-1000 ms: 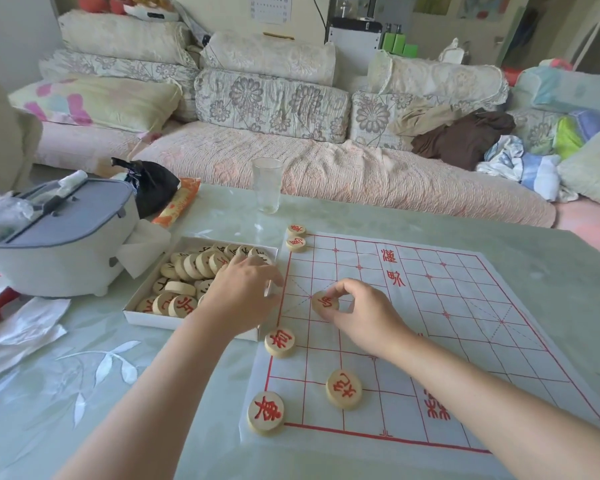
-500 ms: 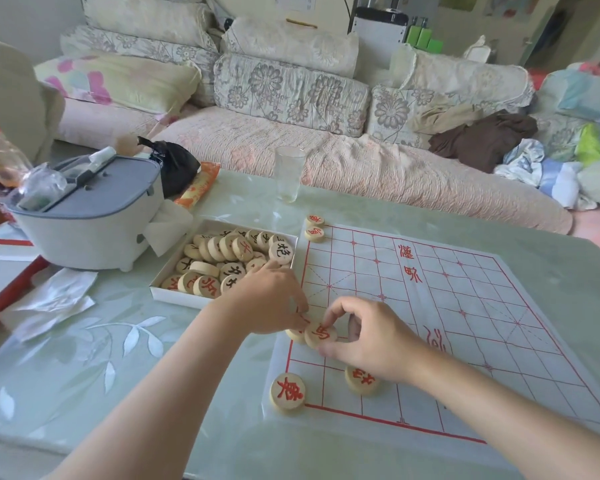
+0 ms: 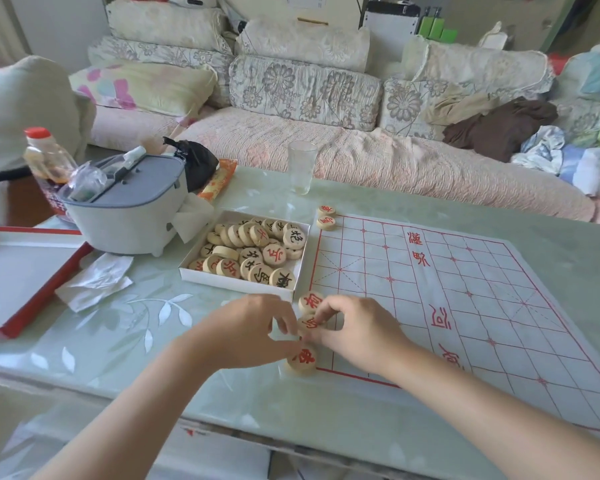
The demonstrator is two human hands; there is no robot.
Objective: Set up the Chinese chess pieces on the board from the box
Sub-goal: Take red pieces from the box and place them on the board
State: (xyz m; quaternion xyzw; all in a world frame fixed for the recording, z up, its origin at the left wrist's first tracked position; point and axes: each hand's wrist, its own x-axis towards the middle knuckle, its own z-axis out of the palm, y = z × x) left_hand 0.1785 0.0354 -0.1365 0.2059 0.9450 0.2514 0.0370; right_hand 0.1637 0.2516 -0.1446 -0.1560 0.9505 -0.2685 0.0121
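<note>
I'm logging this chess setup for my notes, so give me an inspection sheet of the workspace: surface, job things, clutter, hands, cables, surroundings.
Surface: pale green glass table, leaf pattern.
Job's things: board flat; box left of it, many pieces inside; five more show along the board's left edge, including the held piece.
Clutter: grey container, red-capped bottle, glass, black bag, tissue, red tray.
Hands: right hand pinches the held piece; left hand touches beside it, grip unclear.
Cables: nothing seen.
Surroundings: sofa with floral cushions, heaped clothes.
</note>
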